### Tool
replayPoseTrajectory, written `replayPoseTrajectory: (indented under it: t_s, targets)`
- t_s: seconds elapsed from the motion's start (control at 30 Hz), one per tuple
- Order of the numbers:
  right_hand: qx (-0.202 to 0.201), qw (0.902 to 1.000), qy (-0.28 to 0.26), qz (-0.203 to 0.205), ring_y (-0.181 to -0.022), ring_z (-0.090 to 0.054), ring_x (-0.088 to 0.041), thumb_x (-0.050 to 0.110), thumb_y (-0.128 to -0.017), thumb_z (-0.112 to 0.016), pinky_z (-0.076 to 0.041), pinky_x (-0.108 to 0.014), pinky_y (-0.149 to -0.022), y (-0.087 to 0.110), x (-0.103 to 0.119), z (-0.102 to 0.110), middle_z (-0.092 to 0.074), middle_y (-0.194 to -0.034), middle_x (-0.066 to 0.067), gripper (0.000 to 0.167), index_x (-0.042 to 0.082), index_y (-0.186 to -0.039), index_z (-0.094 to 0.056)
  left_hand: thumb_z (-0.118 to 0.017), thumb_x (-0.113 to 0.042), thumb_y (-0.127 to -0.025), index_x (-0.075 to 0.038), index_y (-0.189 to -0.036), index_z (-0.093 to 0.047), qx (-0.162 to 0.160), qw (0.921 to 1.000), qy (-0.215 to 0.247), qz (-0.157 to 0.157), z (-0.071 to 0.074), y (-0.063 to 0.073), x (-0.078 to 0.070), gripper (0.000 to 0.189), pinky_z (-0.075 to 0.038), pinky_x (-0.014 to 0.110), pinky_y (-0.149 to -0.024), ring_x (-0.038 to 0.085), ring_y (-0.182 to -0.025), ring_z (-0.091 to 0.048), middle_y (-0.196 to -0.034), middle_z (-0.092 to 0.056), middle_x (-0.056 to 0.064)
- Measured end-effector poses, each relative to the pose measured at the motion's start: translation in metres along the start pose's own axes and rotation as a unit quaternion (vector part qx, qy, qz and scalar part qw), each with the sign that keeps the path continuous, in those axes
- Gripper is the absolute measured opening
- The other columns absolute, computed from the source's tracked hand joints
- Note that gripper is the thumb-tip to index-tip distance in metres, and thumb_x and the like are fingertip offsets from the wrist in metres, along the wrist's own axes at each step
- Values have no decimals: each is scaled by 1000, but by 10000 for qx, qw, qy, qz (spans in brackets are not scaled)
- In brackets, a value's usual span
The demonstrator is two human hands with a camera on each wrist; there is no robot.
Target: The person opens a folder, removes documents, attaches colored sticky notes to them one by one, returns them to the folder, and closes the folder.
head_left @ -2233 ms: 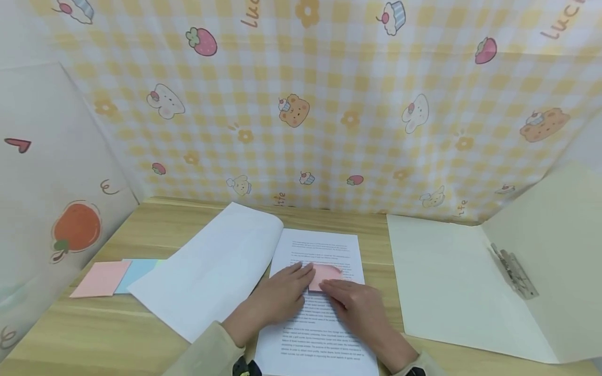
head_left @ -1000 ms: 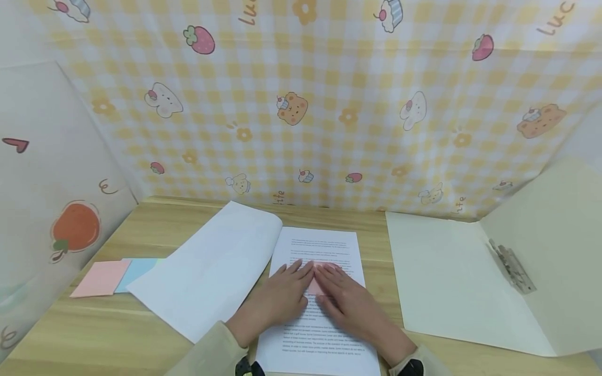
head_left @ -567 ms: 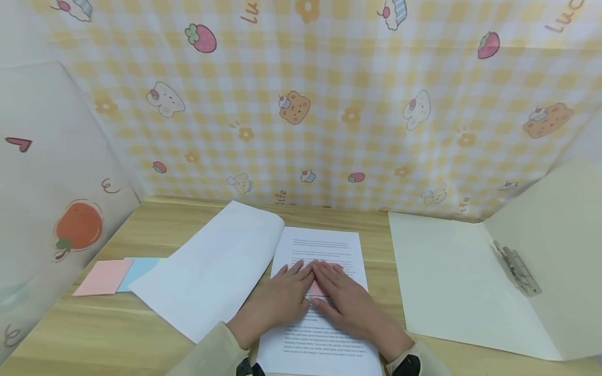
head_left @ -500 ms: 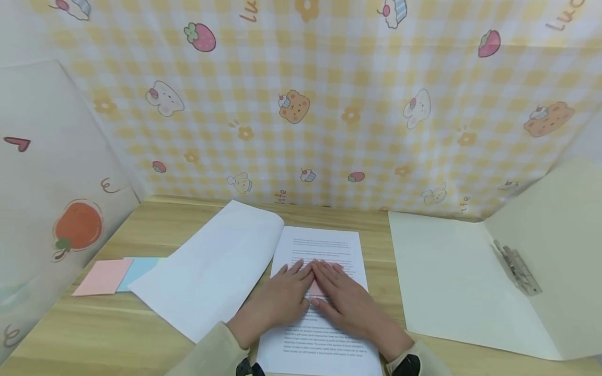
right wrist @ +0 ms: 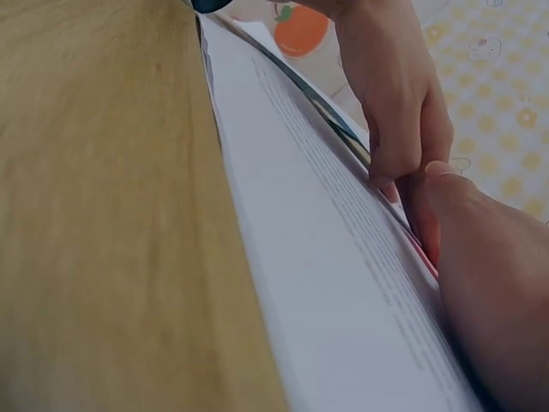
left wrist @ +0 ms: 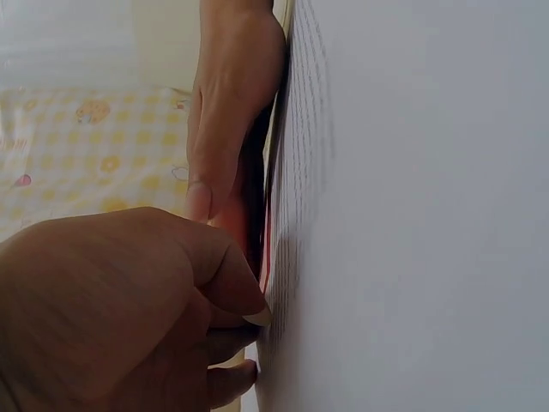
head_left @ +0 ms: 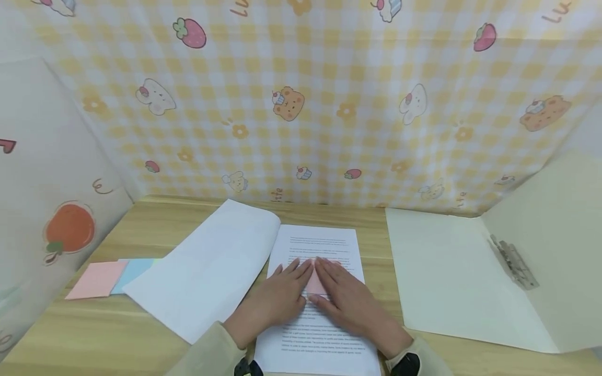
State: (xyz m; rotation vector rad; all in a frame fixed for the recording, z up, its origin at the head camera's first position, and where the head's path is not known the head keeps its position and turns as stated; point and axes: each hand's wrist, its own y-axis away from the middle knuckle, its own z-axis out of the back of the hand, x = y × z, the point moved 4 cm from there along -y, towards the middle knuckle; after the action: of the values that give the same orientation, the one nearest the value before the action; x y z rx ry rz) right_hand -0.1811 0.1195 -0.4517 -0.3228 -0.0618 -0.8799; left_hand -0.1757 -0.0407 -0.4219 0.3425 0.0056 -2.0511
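A pink sticky note (head_left: 314,285) lies on a printed page (head_left: 324,339), partly covered by both hands. My left hand (head_left: 282,295) rests on the page with its fingers extended, the fingertips at the note's left side. Over the note's right part lies my right hand (head_left: 345,297), fingers straight and pressing down, its thumb pointing left below the note. The fingertips of the two hands nearly meet at the note's top. In the right wrist view, a pink edge of the note (right wrist: 420,257) shows under the hands.
A turned-over white sheet (head_left: 207,271) fans out to the left, overlapping a blue sticky pad (head_left: 130,274) beside a pink sticky pad (head_left: 96,279). On the right an opened cream folder (head_left: 451,277) with a metal clip (head_left: 512,263) reaches the patterned cloth backdrop (head_left: 291,146).
My right hand has gone from holding the note's lower right edge to lying flat across it. The left hand stays nearly in place. Over the last half second little moves.
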Motion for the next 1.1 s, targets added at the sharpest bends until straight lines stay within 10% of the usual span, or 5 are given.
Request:
replayPoseTrajectory:
  t_s: [0.5, 0.83, 1.1]
  targets:
    - [105, 9979, 41, -636, -143, -50, -25, 64, -94, -57, -36, -51, -120, 15, -21, 18, -53, -153, -11, 82, 1, -146, -51, -54, -25, -102, -10, -156, -38, 89, 9996, 262, 65, 1, 0, 2, 59, -30, 54, -124, 26, -156, -28, -167, -32, 2]
    - [-616, 9968, 284, -413, -137, -56, -27, 58, -91, -65, -43, -47, -115, 23, -22, 15, -58, -147, -11, 75, 5, -143, -57, -52, -27, -102, -9, -158, -33, 214, 9998, 59, 7, -4, 1, -4, 62, -26, 53, -125, 28, -157, -24, -169, -27, 4]
    - [-280, 9992, -27, 286, -149, -41, -22, 51, -100, -55, -34, -45, -121, 20, -14, 10, -45, -159, -5, 68, 9, -153, -45, -51, -27, -101, -6, -158, -31, 162, 9998, -118, -73, -10, 0, -3, 64, -25, 56, -125, 31, -157, -21, -169, -25, 8]
